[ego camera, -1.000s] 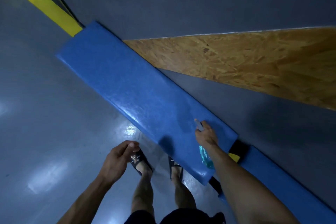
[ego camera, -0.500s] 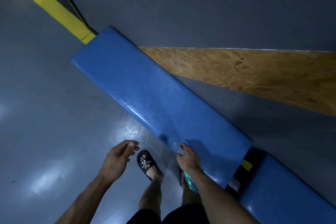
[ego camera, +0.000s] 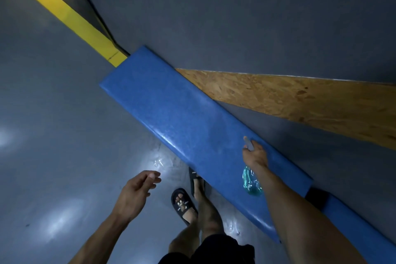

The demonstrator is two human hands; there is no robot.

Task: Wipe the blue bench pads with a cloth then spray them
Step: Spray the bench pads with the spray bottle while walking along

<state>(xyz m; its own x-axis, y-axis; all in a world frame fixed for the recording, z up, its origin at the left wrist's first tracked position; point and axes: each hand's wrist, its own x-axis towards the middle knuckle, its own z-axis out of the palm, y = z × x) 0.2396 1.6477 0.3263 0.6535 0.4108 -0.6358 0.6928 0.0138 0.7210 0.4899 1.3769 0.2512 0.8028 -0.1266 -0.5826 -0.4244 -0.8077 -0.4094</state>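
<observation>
Blue bench pad (ego camera: 182, 126) now lies under the right hand (ego camera: 255, 155) gripping a spray bottle (ego camera: 250, 182); left hand (ego camera: 135, 195) still empty.

We see the glossy grey floor (ego camera: 53, 135) carrying the bench, whose long blue pad (ego camera: 182, 126) runs diagonally from the yellow strip (ego camera: 70, 17), with a second blue pad (ego camera: 353, 221) beyond its near end.
</observation>
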